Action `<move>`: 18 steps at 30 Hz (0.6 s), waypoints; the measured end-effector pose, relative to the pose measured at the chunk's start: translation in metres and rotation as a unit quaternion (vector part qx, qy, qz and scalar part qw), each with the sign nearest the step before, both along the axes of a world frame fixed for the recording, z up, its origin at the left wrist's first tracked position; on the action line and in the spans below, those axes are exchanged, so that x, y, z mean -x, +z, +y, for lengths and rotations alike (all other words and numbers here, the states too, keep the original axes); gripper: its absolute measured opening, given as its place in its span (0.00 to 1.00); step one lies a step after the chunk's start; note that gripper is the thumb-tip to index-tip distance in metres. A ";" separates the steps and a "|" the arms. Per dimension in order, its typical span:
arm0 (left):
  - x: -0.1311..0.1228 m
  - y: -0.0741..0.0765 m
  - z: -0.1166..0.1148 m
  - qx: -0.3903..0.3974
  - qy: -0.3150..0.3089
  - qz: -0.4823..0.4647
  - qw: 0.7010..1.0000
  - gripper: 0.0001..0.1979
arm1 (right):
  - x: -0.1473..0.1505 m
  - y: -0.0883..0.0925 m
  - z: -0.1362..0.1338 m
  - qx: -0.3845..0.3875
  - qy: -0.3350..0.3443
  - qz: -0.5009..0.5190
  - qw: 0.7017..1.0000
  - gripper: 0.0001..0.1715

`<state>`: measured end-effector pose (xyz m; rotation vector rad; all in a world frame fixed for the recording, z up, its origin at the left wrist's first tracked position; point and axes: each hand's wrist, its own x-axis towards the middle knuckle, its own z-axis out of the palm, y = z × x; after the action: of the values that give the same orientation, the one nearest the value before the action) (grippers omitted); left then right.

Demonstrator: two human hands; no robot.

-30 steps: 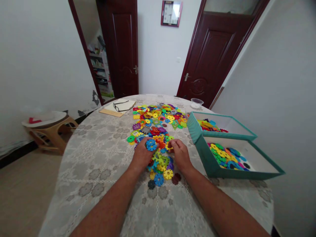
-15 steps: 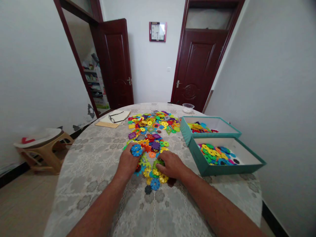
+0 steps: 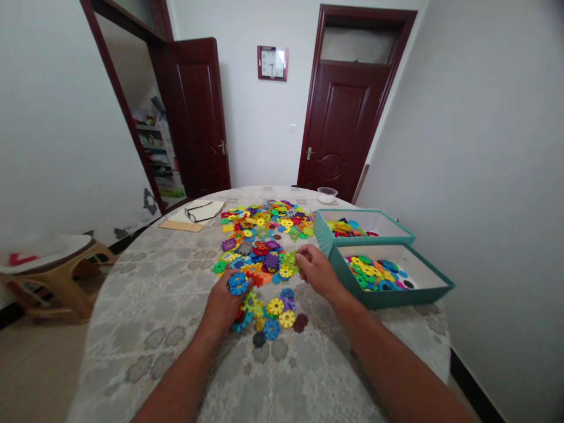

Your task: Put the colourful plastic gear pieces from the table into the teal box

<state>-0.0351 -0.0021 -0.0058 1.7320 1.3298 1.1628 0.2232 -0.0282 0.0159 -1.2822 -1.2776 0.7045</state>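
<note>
Between the thumb and fingers of my left hand (image 3: 224,299) is a blue snowflake disc (image 3: 238,284), its flat face turned up. My right hand (image 3: 318,269) is pinched at a yellow-green gear-shaped piece (image 3: 289,259) on the right side of the middle pile. Purple gear pieces (image 3: 271,262), red ones and orange ones lie in that pile. Nearer to me is a smaller cluster, with yellow discs (image 3: 275,306), a blue disc (image 3: 271,329), a dark brown disc (image 3: 301,322) and yellow-green gears (image 3: 252,303) beside my left hand.
Two teal boxes (image 3: 388,298) holding colourful discs stand on the right. A large mixed pile (image 3: 264,222) lies farther back. Glasses (image 3: 196,211) rest on paper at the left, and a clear bowl (image 3: 327,195) sits at the far edge. A patterned cloth (image 3: 163,294) covers the table.
My right hand has moved away from the near cluster, forward and right to the middle pile, uncovering yellow, purple and brown discs. My left hand still has the blue disc. The view has shifted slightly.
</note>
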 end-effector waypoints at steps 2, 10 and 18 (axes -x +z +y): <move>-0.001 0.000 0.000 0.004 -0.008 -0.005 1.000 0.19 | -0.011 0.007 0.000 0.011 -0.006 0.077 0.997 0.18; -0.008 -0.007 -0.003 0.016 -0.020 -0.011 1.000 0.19 | -0.064 0.038 -0.009 0.058 -0.036 0.024 0.997 0.22; -0.013 -0.006 -0.008 0.018 -0.043 -0.046 0.998 0.18 | -0.159 0.074 0.018 0.062 -0.259 -0.200 0.943 0.28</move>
<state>-0.0220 -0.0099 -0.0122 1.6725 1.2014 1.1489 0.3820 -0.0097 0.0896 -1.8381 -1.1417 0.1486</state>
